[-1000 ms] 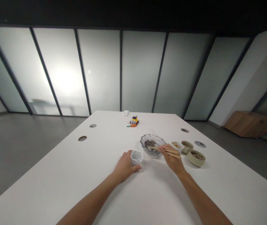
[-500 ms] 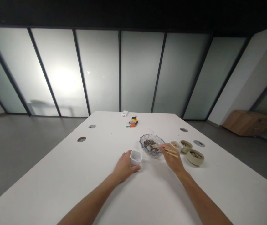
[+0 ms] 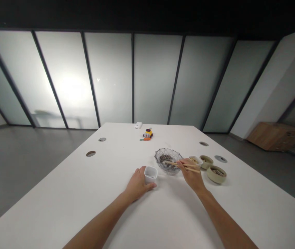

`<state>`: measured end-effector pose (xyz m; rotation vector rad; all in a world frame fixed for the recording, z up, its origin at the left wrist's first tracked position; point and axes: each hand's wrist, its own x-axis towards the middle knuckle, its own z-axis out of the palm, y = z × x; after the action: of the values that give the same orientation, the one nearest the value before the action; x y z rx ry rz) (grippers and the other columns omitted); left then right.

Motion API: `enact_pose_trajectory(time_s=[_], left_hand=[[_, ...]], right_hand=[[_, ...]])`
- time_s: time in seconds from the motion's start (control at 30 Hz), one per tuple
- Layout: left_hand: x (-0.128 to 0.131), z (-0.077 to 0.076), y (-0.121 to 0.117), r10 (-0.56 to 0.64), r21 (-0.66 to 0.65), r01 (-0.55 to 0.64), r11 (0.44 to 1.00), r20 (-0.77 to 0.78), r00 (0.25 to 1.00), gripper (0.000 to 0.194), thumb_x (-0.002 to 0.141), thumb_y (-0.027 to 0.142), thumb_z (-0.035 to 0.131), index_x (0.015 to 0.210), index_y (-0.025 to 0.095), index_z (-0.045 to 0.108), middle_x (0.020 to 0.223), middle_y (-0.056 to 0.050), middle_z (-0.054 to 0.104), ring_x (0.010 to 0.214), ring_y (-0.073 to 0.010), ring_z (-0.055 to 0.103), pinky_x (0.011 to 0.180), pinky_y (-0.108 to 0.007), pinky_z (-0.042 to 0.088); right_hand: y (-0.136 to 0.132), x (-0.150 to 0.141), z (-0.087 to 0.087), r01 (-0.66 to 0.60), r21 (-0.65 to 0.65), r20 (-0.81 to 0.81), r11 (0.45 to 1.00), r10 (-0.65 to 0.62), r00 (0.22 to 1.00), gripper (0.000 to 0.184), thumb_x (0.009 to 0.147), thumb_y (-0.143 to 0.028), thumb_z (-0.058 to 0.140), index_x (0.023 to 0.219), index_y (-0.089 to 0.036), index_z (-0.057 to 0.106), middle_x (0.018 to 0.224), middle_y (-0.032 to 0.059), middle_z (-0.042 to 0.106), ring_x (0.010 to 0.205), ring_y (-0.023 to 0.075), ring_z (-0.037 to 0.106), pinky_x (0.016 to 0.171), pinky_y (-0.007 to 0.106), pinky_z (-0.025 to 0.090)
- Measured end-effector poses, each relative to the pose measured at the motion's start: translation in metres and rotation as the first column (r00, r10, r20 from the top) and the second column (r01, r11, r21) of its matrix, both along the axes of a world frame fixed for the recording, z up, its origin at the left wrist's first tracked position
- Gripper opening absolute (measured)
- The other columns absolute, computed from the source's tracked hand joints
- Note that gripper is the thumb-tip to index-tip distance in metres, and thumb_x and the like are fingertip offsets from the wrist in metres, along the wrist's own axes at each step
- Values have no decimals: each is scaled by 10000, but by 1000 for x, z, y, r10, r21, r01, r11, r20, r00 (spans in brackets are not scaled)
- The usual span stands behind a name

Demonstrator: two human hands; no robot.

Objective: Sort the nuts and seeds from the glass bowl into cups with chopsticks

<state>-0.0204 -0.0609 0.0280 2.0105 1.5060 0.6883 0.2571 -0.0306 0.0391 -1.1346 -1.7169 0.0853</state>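
Observation:
My left hand (image 3: 137,185) is wrapped round the side of a small white cup (image 3: 150,174) standing on the table; a small dark bit shows inside it. Between the fingers of my right hand (image 3: 192,176) is a pair of wooden chopsticks (image 3: 189,167). Their tips reach into a clear faceted glass bowl (image 3: 177,155), among dark seed-like pieces (image 3: 166,158) too small to name. Whether the tips pinch a piece, I cannot tell. Behind my right hand, partly hidden, stands a white dish (image 3: 198,162) with pale yellowish pieces.
Two olive-green bowls (image 3: 216,177) stand right of my right hand, the nearer holding dark, thin pieces. Farther back on the white table (image 3: 66,193) are a yellow toy vehicle (image 3: 148,132), a toy carrot (image 3: 146,139) and a white box-like object (image 3: 138,125). Round holes (image 3: 90,153) pierce the tabletop.
The chopsticks lie slightly flatter, and their tips have shifted a little to the left within the glass bowl. My left hand keeps its hold on the white cup.

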Motion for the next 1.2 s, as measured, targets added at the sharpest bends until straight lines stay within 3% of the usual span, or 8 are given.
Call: enact_pose_trajectory(time_s=[0.23,0.7,1.2], left_hand=[[0,2,-1,1,-2,-1,1000,2,1000,555,788,373,802,1266,208,574,1251,-97,663,1199,-298,576,1008,-366,439],[0,-2,0,-8,14,8,1000,-11,1000,540,796,386,782,1261,212,569,1254,-94,658,1201,-300,573,999,-365,439],[-1,-1,0,-5,9,5,1000,1,1000,543,793,388,781,1262,214,569,1241,-91,663,1191,-299,579,999,-371,443]], right_hand=[[0,1,0,-1,26,20,1000,0,1000,491,1041,-609,469,845,-253,746,814,63,746,776,244,690,748,389,557],[5,11,-3,162,203,92,966,-184,979,493,1072,-559,434,821,-224,694,748,53,700,734,229,654,725,364,496],[1,4,5,77,217,106,973,-102,989,437,1075,-495,480,777,-231,660,718,38,692,693,215,635,698,353,472]])
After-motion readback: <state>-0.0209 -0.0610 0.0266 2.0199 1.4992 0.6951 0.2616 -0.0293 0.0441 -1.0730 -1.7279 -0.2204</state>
